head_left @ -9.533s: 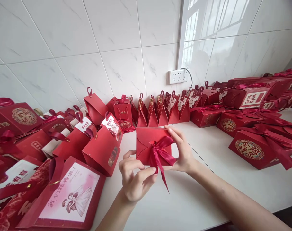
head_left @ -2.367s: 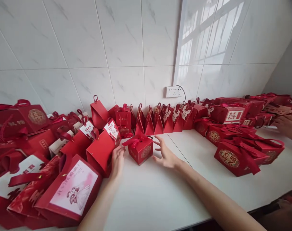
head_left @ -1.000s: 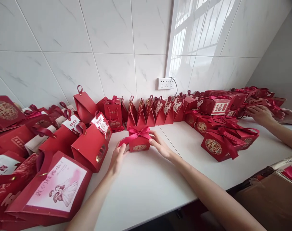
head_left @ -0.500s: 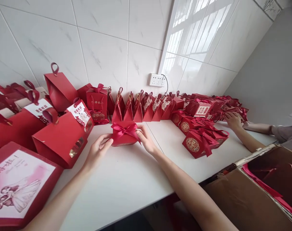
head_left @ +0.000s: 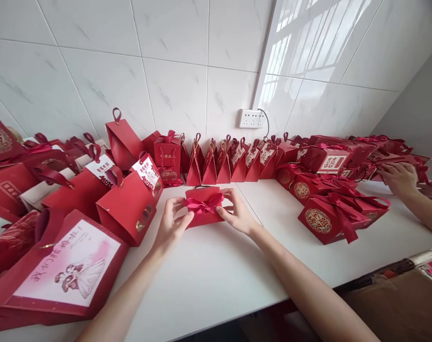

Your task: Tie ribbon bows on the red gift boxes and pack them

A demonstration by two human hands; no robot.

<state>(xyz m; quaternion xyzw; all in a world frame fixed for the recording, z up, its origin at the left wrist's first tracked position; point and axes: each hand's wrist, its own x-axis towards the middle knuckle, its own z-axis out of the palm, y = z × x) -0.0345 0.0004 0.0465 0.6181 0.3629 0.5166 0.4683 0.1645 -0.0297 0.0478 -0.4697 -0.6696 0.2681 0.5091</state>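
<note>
A small red gift box [head_left: 203, 219] rests on the white table in front of me, with a shiny magenta ribbon bow [head_left: 205, 203] across its front. My left hand [head_left: 171, 222] is closed on the box's left side, thumb near the bow's left loop. From the other side, my right hand [head_left: 239, 212] grips the box's right edge, its thumb at the bow's right loop. The back of the box and some fingertips are hidden. Just left of my left hand stands a larger red gift bag [head_left: 121, 211] with a ribbon handle.
Several pointed red boxes [head_left: 238, 166] line the tiled wall below a socket strip [head_left: 250, 118]. Hexagonal red boxes [head_left: 317, 221] with gold emblems lie to the right. Another person's hand [head_left: 399, 179] touches the far-right pile. A cardboard box [head_left: 390, 304] stands at lower right.
My view has turned left, so the scene sits further right. Both hands stay at the gift box, my right thumb now nearer the bow. The other person's second arm has mostly left view.
</note>
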